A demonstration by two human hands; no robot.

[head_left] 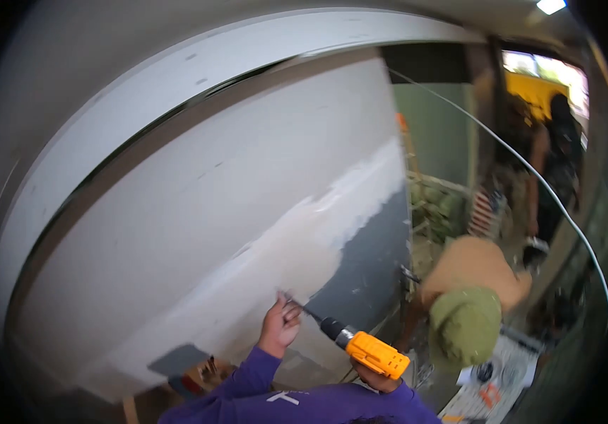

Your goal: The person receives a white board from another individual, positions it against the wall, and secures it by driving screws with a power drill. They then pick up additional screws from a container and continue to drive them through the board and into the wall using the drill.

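Observation:
My right hand (376, 380) is wrapped around the grip of a yellow and black cordless drill (378, 353), mostly hidden beneath its body. From the black chuck, a long thin bit (311, 313) points up and left toward my left hand. My left hand (280, 326) is raised with its fingers curled around the tip of that bit. Something small and dark shows at the fingertips, too small to name. Both hands are in front of a wall panel (198, 205), pale above, with a white plaster band and a dark grey patch (367, 261).
A person in a green hat (466, 325) bends close by on my right. Beside them, a board (491, 385) holds papers and orange items. A white cable (523, 159) hangs across the right side. Other people stand near the bright opening (547, 74). A wooden box (208, 371) stands low left.

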